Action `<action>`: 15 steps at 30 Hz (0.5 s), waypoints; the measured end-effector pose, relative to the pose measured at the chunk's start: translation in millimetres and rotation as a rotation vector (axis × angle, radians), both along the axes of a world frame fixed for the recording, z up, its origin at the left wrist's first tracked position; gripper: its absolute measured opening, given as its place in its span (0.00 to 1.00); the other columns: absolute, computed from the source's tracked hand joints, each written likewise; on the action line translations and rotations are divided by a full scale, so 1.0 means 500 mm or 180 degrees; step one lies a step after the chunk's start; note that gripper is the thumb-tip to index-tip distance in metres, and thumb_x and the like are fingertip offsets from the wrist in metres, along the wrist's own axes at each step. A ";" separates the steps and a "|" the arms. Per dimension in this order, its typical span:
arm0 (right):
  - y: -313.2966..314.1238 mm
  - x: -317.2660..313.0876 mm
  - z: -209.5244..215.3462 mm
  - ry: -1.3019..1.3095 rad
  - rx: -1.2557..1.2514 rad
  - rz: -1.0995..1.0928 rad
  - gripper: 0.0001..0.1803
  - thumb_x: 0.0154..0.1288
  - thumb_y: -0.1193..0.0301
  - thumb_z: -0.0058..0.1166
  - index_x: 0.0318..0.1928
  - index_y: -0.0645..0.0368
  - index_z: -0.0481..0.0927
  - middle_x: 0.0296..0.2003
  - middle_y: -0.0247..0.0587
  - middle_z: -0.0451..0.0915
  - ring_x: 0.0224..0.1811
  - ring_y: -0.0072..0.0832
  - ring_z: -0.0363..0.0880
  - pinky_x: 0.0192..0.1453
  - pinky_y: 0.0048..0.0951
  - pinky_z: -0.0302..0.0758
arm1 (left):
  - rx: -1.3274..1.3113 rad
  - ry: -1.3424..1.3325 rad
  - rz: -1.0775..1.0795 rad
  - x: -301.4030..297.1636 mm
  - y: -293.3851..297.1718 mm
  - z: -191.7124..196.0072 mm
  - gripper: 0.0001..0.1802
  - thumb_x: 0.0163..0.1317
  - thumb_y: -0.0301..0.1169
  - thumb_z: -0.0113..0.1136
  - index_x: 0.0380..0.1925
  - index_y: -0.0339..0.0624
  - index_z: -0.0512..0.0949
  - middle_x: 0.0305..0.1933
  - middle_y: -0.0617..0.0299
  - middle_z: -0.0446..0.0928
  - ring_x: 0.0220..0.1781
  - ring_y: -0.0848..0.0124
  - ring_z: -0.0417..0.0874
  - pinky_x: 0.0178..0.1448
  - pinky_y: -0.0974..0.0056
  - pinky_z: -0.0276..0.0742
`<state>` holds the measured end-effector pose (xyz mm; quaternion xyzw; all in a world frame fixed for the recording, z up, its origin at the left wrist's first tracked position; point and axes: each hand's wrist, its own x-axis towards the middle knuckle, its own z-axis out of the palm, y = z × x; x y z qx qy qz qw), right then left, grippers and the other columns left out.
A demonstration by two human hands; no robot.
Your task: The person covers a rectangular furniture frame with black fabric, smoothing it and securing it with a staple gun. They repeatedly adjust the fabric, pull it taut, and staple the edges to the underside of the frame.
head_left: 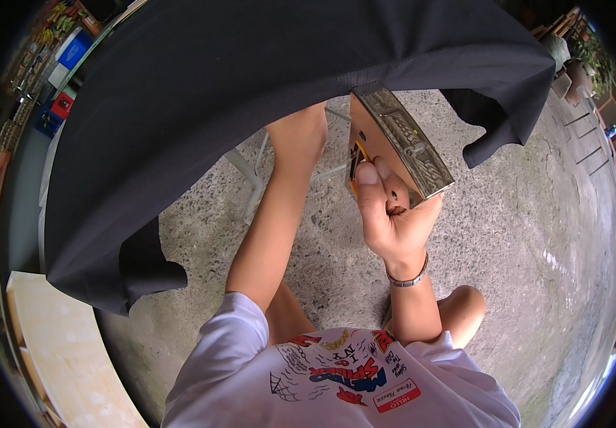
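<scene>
My right hand [386,207] grips a flat, box-like object [408,139] with a dark silver, ornately embossed side and a smooth, copper-toned, shiny face. My thumb presses over that face, next to a small orange-edged part [361,152]; what this part is I cannot make out. The far end of the object meets the edge of the black cloth [265,57]. My left hand [309,123] reaches in at the hanging cloth edge, left of the object. The cloth hides its fingers.
Black cloth drapes over the table in front of me, its corners hanging down. Pale table legs [251,178] stand beneath it on rough concrete floor [336,242]. A pale wooden surface [65,357] lies at lower left, and stocked shelves [26,93] line the far left.
</scene>
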<state>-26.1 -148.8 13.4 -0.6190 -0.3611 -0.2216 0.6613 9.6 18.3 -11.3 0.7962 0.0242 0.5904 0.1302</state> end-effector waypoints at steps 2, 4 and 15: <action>0.000 -0.002 0.000 0.0063 -0.0003 0.0044 0.07 0.52 0.74 0.65 0.32 0.62 0.81 0.21 0.39 0.73 0.19 0.33 0.74 0.25 0.31 0.71 | -0.0219 -0.0112 -0.0264 0.001 -0.002 0.003 0.25 0.56 0.08 0.52 0.55 0.30 0.70 0.57 0.54 0.75 0.56 0.65 0.79 0.62 0.64 0.75; 0.003 -0.007 0.005 0.0179 0.0078 0.0075 0.07 0.52 0.74 0.65 0.32 0.62 0.81 0.21 0.39 0.74 0.19 0.32 0.74 0.25 0.31 0.71 | -0.0297 -0.0180 -0.0399 0.003 -0.002 0.003 0.24 0.57 0.08 0.52 0.55 0.30 0.70 0.57 0.54 0.75 0.57 0.65 0.79 0.63 0.63 0.76; 0.009 -0.006 -0.030 0.0234 0.0076 -0.0241 0.09 0.53 0.72 0.65 0.35 0.62 0.83 0.25 0.42 0.80 0.21 0.32 0.79 0.27 0.30 0.76 | -0.0556 -0.0214 -0.0517 0.007 0.004 -0.001 0.22 0.58 0.09 0.53 0.54 0.28 0.72 0.57 0.53 0.75 0.57 0.65 0.79 0.65 0.64 0.74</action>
